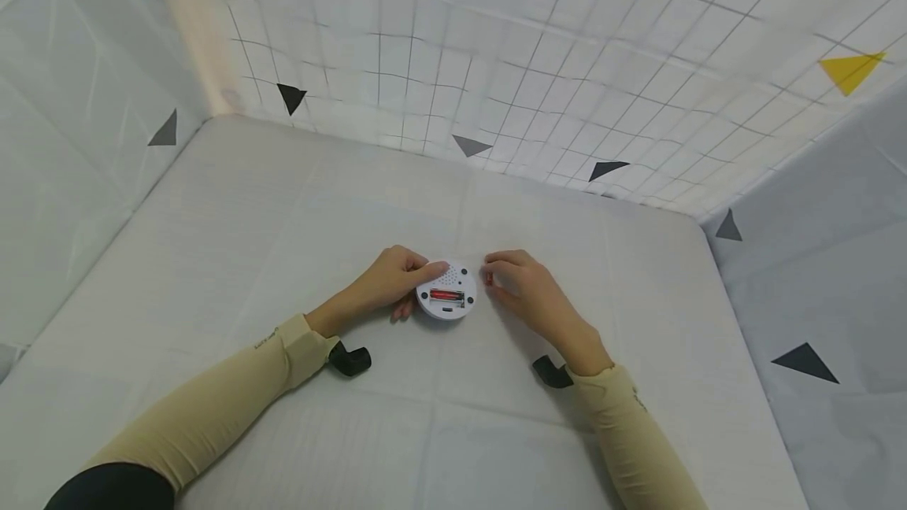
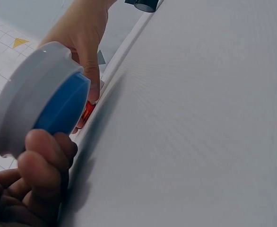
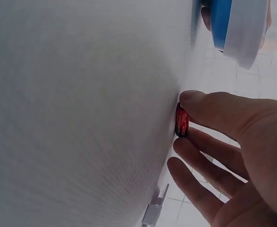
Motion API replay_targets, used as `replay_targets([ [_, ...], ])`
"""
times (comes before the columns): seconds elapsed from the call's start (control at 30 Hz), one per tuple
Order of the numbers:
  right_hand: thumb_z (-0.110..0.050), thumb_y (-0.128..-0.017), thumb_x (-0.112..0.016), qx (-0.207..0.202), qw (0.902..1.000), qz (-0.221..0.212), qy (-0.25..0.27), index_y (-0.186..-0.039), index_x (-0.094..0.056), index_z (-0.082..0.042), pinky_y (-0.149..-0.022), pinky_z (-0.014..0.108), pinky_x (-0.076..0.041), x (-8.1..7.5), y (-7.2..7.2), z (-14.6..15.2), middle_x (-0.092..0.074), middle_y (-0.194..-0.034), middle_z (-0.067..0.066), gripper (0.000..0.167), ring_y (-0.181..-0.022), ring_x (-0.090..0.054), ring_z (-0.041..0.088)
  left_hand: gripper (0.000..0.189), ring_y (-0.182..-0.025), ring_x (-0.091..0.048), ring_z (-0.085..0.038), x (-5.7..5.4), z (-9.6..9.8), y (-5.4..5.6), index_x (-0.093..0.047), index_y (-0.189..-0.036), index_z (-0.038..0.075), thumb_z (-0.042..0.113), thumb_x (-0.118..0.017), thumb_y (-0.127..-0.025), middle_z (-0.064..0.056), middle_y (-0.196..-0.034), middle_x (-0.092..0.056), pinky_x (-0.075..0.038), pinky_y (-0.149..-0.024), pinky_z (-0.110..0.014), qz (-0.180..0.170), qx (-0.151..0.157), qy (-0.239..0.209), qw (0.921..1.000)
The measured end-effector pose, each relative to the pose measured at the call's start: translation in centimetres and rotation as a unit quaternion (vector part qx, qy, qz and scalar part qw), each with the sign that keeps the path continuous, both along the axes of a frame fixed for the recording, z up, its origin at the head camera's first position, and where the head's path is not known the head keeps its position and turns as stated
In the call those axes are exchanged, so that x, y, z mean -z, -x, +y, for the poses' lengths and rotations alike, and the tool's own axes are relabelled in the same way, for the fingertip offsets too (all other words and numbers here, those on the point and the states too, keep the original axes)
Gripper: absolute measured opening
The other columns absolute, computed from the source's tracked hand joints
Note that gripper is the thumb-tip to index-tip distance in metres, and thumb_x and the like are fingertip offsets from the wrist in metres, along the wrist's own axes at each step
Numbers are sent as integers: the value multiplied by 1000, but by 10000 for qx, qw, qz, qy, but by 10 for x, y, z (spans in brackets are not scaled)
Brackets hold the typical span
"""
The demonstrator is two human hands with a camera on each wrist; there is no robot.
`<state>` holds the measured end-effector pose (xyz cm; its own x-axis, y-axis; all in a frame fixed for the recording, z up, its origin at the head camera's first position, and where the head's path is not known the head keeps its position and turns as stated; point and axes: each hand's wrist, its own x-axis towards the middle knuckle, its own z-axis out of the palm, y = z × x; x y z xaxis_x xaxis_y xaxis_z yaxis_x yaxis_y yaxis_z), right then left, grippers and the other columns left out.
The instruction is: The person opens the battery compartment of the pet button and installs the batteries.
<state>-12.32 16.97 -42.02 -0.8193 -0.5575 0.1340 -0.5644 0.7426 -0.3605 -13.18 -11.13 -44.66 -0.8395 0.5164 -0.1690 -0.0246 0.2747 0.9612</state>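
While our left hand (image 1: pixel 395 275) grips the disc (image 1: pixel 456 284), our right hand (image 1: pixel 523 283) pinches a battery (image 1: pixel 489 279) just to its right, long side seeming to run near to far, across the disc's left-to-right slot (image 1: pixel 446 304).

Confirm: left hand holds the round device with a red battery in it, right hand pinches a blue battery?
No, the battery the right hand pinches is red, not blue, as the right wrist view shows. The left hand does hold the round device with a red battery in it.
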Motion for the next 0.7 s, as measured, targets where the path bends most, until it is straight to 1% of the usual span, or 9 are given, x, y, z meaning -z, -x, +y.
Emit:
replay_targets([
  [0.37,-9,-90,-84,-10,10000,63,18,-112,-79,-7,-102,44,-57,-1,-3,-2,-74,-120,8,22,-117,-68,26,47,-36,-52,-17,1,1,0,-72,-83,9,49,-62,-105,-7,-51,-59,-43,-38,-28,125,-3,139,9998],
  [0.47,-6,-90,-84,-42,9999,61,110,-109,-80,-7,-97,42,-59,0,-2,-2,-75,-117,8,19,-110,-70,24,47,-36,-52,-17,0,0,0,-72,-84,9,49,-62,-105,-7,-51,-59,-43,-38,-28,133,5,129,9998],
  [0.57,-1,-89,-83,-76,9998,51,197,-111,-79,-6,-92,39,-61,0,-2,-1,-75,-116,8,23,-104,-71,22,47,-37,-52,-17,0,0,0,-72,-84,9,49,-62,-105,-7,-51,-59,-42,-39,-28,120,26,102,9999],
  [0.7,3,-89,-82,-6,9995,-105,287,-119,-75,-4,-88,36,-62,0,-3,-2,-76,-113,8,32,-98,-74,20,46,-37,-52,-17,0,0,1,-72,-84,9,48,-62,-105,-7,-51,-59,-42,-39,-27,119,35,126,9998],
])
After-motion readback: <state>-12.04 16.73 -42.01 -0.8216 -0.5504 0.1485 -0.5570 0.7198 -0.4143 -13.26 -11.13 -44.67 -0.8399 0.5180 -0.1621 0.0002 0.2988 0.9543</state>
